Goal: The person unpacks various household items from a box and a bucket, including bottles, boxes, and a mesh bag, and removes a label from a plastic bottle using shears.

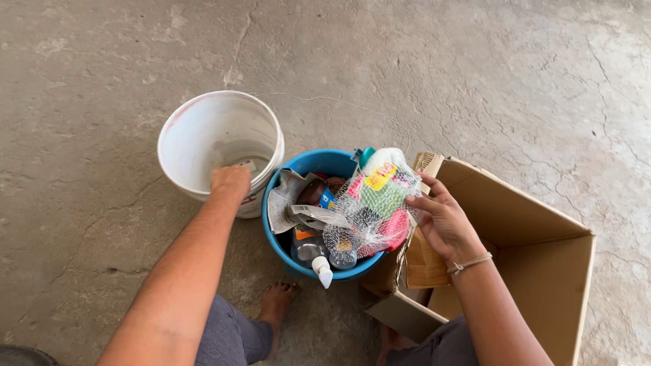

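Below, left hand (pixel 230 181) grips one white bucket's (pixel 203 135) rim; right hand (pixel 441 220) clamps one mesh bag (pixel 369 207) over one blue basin (pixel 319 164).

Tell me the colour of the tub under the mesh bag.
Blue: the tub shows best in the head view.

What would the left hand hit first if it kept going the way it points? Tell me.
Likely the inner wall of the white bucket: the left hand already reaches over its near rim, though depth is unclear.
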